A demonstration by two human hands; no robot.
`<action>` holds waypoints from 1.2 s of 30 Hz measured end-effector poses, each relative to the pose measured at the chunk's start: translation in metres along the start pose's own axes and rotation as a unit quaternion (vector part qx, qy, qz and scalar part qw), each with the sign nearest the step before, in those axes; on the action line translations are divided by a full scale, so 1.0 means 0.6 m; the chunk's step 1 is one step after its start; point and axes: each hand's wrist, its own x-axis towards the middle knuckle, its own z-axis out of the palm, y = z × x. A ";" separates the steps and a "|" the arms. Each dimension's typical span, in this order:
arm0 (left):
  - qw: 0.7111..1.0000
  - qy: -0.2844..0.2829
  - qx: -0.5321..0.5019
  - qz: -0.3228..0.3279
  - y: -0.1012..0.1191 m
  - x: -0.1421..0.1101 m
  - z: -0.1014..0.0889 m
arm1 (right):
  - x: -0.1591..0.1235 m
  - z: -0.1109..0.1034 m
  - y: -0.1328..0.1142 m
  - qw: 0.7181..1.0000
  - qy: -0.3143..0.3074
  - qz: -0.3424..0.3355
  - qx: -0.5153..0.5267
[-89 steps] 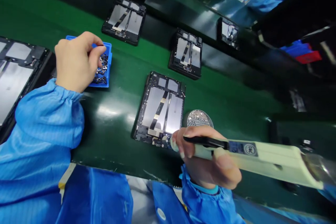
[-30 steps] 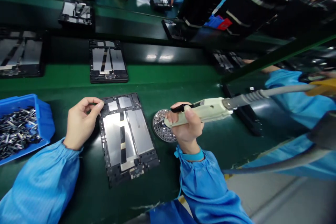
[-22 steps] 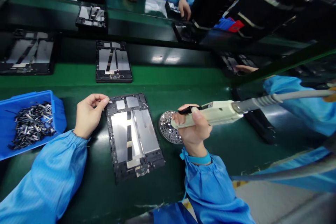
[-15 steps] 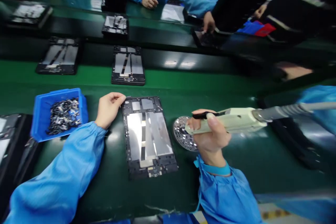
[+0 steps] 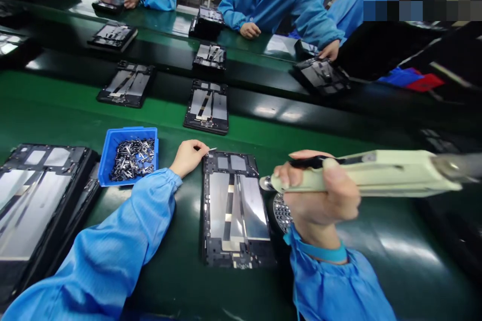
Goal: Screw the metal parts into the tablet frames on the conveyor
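Note:
An open tablet chassis with silver plates and a black frame lies on the green bench in front of me. My left hand pinches a small metal part at the chassis's top left corner. My right hand is wrapped round a cream electric screwdriver, whose tip hovers over the chassis's upper right edge. A round silver screw dish sits just right of the chassis, partly hidden by my right hand.
A blue bin of small metal parts stands left of my left hand. A stack of chassis fills the near left. More chassis lie on the belt behind. People in blue coats work at the far side.
My head has lifted, showing the people opposite. My right hand with the screwdriver has risen from the screw dish toward the chassis. My left hand stays at the chassis's top left corner.

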 end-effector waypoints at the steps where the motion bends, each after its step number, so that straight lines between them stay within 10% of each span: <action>1: 1.000 -0.003 -0.001 0.000 -0.001 0.000 0.000 | 0.004 0.015 0.008 1.000 -0.004 0.006 0.003; 16: 0.995 0.000 0.082 0.057 -0.013 -0.001 0.006 | 0.062 0.157 0.136 0.997 -0.035 0.055 0.032; 36: 0.989 0.016 0.143 0.037 -0.020 0.002 0.015 | 0.059 0.170 0.172 0.995 -0.056 0.078 0.003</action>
